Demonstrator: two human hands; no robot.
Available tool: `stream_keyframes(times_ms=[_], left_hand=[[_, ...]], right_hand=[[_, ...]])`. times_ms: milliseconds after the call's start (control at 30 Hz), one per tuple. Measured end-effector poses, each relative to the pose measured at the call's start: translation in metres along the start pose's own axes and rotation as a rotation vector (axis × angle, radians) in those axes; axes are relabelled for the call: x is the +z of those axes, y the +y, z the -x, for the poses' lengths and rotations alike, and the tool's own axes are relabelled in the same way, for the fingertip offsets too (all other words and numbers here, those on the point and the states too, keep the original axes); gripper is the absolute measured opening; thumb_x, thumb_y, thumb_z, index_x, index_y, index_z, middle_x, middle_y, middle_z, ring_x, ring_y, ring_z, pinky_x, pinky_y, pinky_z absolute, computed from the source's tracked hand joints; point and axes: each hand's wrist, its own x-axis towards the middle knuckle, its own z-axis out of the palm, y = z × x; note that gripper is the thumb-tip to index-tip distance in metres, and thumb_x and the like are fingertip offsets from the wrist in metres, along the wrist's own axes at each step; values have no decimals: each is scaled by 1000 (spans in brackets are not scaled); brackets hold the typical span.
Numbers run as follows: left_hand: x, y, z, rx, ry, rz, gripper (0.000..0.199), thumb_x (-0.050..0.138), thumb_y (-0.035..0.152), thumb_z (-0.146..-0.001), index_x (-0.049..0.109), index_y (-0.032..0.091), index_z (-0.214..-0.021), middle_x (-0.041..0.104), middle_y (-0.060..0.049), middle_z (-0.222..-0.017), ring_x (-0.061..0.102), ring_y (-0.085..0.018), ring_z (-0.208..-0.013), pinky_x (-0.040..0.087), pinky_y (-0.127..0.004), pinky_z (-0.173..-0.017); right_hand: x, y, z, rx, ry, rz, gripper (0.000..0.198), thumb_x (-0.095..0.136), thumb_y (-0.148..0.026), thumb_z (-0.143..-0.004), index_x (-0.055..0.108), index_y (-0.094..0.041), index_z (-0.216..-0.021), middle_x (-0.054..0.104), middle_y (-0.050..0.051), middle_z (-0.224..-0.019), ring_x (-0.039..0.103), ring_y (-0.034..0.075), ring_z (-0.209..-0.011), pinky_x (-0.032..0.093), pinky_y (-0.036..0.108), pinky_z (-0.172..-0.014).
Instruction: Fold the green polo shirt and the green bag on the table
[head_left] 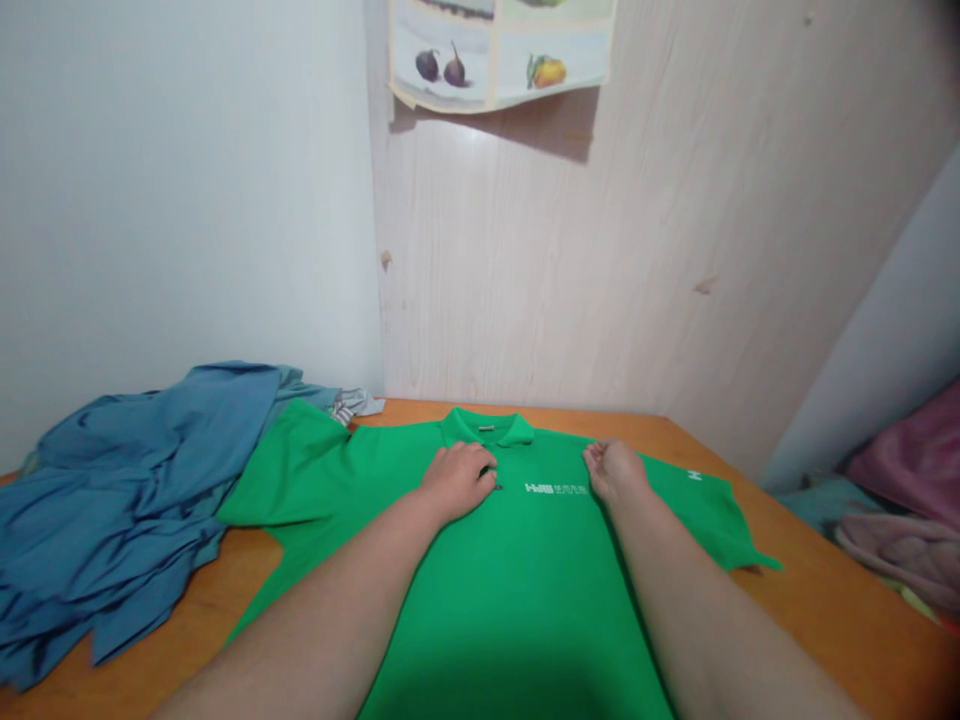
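Observation:
A green polo shirt (517, 600) lies spread front side up, its collar pointing away from me and its short sleeves out to both sides. White lettering runs across the chest, and a white mark sits on the right-hand sleeve. My left hand (459, 482) rests at the placket just below the collar, fingers curled and closed on the fabric there. Near the right-hand shoulder, my right hand (619, 472) is closed, its fingertips pinched together at the shirt's cloth. My forearms cover part of the shirt's sides.
The shirt lies on an orange-brown wooden table (810, 640). A heap of blue clothes (150, 480) sits at the left, touching the left-hand sleeve. Pink cloth (915, 460) and other fabrics lie beyond the right edge. A fruit picture (499, 60) hangs on the wall behind.

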Motion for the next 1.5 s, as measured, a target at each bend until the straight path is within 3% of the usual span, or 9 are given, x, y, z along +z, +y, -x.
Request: stream_keyframes(times_ms=[167, 300, 433, 567, 733, 833, 1133, 1367, 1500], left_hand=[[1, -1, 0, -1, -6, 2, 24, 50, 38, -92, 69, 30, -105, 67, -3, -112, 59, -27, -104, 45, -39, -81], [3, -1, 0, 2, 3, -1, 23, 50, 38, -92, 68, 30, -104, 67, -3, -112, 58, -27, -103, 45, -39, -80], [4, -2, 0, 8, 20, -3, 23, 49, 38, -92, 68, 30, -104, 67, -3, -110, 58, -27, -102, 44, -39, -80], [5, -2, 1, 14, 26, 1, 25, 47, 42, -95, 67, 30, -103, 67, -2, -108, 58, -27, -102, 44, -39, -80], [6, -3, 1, 15, 45, 29, 45, 46, 65, -90, 66, 29, -108, 65, -5, -112, 57, -29, -106, 44, -40, -83], [6, -4, 1, 26, 44, 44, 48, 46, 69, -89, 66, 29, -108, 65, -5, -116, 56, -29, -108, 44, -41, -85], [6, -5, 1, 14, 21, 38, 51, 46, 70, -88, 66, 30, -111, 64, -5, -117, 56, -29, -110, 44, -41, -86], [7, -3, 0, 8, 19, 51, 50, 48, 69, -88, 66, 29, -111, 63, -5, -119, 55, -30, -111, 43, -42, -88], [6, -3, 0, 3, 9, 57, 50, 48, 69, -88, 66, 29, -111, 63, -6, -119, 55, -30, -111, 43, -42, -89]], right_hand=[[-9, -11, -6, 7, -1, -95, 34, 59, -36, -95, 58, -19, -123, 59, 9, -124, 62, 21, -103, 54, 41, -87], [-1, -3, -1, 89, -125, -132, 10, 53, -18, -93, 62, -18, -97, 64, 6, -98, 65, 15, -91, 57, 29, -79], [-3, -3, -2, 116, -133, -144, 11, 50, -19, -91, 54, -21, -81, 59, 2, -85, 63, 12, -82, 57, 25, -75], [-7, -9, -2, 73, -84, -171, 12, 46, -26, -94, 50, -24, -82, 54, -2, -84, 60, 8, -79, 54, 20, -77], [7, 1, 14, 129, -247, -141, 8, 57, -16, -85, 54, -21, -80, 58, 1, -78, 63, 13, -78, 57, 27, -77], [13, 7, 19, 130, -259, -128, 12, 61, -14, -82, 53, -21, -78, 56, 0, -75, 62, 13, -75, 58, 28, -75], [-13, -16, 0, 8, 15, -158, 13, 46, -31, -96, 48, -24, -85, 50, -4, -79, 58, 7, -76, 53, 13, -72], [2, -4, 11, 140, -246, -85, 9, 56, -23, -91, 54, -19, -83, 60, 4, -81, 66, 15, -79, 59, 28, -75], [-2, -3, 7, 125, -199, -72, 12, 54, -25, -93, 52, -21, -82, 57, 1, -77, 64, 11, -73, 58, 22, -71]])
